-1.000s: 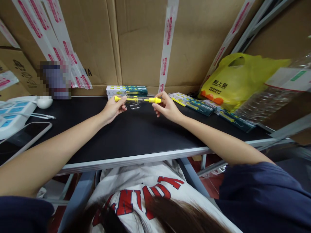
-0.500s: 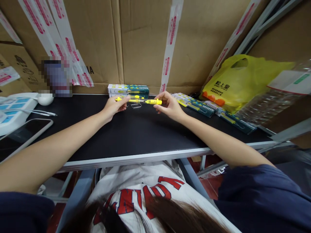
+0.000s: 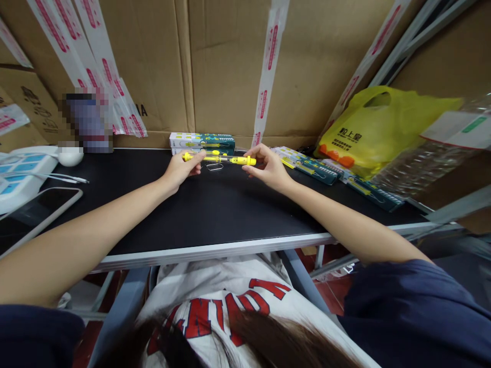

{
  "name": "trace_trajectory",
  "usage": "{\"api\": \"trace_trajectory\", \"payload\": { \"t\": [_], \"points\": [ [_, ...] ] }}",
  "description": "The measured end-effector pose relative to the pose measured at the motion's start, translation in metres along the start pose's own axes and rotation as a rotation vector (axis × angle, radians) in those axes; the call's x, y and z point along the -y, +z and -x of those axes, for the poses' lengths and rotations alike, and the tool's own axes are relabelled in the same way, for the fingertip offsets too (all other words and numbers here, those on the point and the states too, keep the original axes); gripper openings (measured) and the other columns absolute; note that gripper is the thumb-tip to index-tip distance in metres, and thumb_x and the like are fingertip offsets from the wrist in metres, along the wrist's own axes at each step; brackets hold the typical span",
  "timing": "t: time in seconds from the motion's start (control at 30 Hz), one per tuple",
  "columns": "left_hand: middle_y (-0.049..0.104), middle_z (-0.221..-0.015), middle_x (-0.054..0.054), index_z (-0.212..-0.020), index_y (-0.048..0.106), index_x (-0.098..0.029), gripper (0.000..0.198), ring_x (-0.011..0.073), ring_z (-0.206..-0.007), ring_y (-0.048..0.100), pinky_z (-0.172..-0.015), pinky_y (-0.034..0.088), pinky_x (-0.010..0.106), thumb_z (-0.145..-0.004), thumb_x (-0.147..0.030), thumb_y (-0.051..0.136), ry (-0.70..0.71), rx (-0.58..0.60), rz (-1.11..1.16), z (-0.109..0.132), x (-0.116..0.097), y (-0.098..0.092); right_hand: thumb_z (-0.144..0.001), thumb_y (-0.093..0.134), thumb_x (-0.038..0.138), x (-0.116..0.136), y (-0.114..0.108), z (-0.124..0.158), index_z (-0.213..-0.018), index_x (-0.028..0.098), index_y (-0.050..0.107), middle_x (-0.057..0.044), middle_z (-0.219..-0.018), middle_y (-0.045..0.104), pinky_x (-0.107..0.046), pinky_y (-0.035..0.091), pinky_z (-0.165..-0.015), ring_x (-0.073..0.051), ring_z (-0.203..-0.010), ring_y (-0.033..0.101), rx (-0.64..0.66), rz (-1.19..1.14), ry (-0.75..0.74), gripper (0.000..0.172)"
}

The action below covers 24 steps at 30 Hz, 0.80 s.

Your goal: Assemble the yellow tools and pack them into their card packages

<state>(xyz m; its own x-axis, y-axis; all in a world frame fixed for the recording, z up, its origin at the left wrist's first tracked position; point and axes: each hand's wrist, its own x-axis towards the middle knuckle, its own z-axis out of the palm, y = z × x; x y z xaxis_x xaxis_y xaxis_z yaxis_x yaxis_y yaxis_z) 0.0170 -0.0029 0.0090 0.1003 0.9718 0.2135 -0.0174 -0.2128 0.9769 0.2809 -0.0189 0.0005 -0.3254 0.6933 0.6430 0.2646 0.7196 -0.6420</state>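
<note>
A slim yellow pen-shaped tool (image 3: pixel 224 159) with a clear middle section is held level just above the black tabletop. Its left end is pinched between the thumb and fingers of my left hand (image 3: pixel 183 168). My right hand (image 3: pixel 271 168) has thumb and index finger around its right end, with the yellow tip showing between them. Below the tool lies a thin bent metal wire loop (image 3: pixel 215 166). Right behind it stands a stack of printed white-and-green boxes (image 3: pixel 203 139), and a small yellow piece (image 3: pixel 216 152) shows in front of them.
More printed boxes (image 3: pixel 312 168) lie right of my hand, before a yellow plastic bag (image 3: pixel 368 128) and a clear bottle (image 3: pixel 406 163). On the left are a phone (image 3: pixel 38 212), a white power strip (image 3: pixel 26 168) and cables. Taped cardboard (image 3: pixel 226 71) walls the back.
</note>
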Motion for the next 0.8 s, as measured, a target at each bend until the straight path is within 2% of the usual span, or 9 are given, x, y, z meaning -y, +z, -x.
{"api": "trace_trajectory", "payload": {
  "t": [0.17,0.4,0.6,0.8],
  "points": [
    [0.057,-0.061,-0.003,-0.073,0.054,-0.017,0.044,0.0075,-0.055,0.055,-0.061,0.051,0.021,-0.074,-0.054,0.08,0.007,0.017,0.043,-0.002,0.001,-0.001,-0.079,0.079,0.05,0.001,-0.002,0.0,-0.1,0.023,0.056,-0.001,-0.085,0.062,-0.03,0.055,-0.063,-0.014,-0.068,0.059,0.008,0.029,-0.014,0.041],
    [0.057,-0.061,-0.003,-0.074,0.055,-0.017,0.043,0.0072,-0.054,0.055,-0.06,0.051,0.021,-0.077,-0.053,0.078,0.01,0.026,0.052,-0.004,0.002,-0.003,-0.075,0.081,0.048,-0.002,-0.005,-0.002,-0.094,0.024,0.048,0.0,-0.09,0.062,-0.031,0.058,-0.063,-0.014,-0.07,0.061,-0.001,-0.033,0.017,0.045],
    [0.058,-0.062,-0.002,-0.079,0.057,-0.017,0.038,0.0079,-0.053,0.055,-0.059,0.051,0.021,-0.081,-0.051,0.075,0.009,0.032,-0.028,-0.002,0.001,-0.003,-0.077,0.079,0.046,0.003,-0.002,0.0,-0.094,0.022,0.054,-0.003,-0.091,0.064,-0.028,0.053,-0.063,-0.016,-0.079,0.062,-0.035,0.115,-0.042,0.039],
    [0.059,-0.062,-0.002,-0.076,0.056,-0.017,0.039,0.0072,-0.053,0.056,-0.057,0.051,0.02,-0.08,-0.049,0.077,-0.003,0.016,-0.034,0.0,-0.001,-0.002,-0.079,0.077,0.041,0.009,-0.002,0.002,-0.093,0.02,0.06,-0.004,-0.094,0.06,-0.028,0.053,-0.062,-0.016,-0.079,0.059,-0.094,0.237,-0.097,0.03]
  ]
}}
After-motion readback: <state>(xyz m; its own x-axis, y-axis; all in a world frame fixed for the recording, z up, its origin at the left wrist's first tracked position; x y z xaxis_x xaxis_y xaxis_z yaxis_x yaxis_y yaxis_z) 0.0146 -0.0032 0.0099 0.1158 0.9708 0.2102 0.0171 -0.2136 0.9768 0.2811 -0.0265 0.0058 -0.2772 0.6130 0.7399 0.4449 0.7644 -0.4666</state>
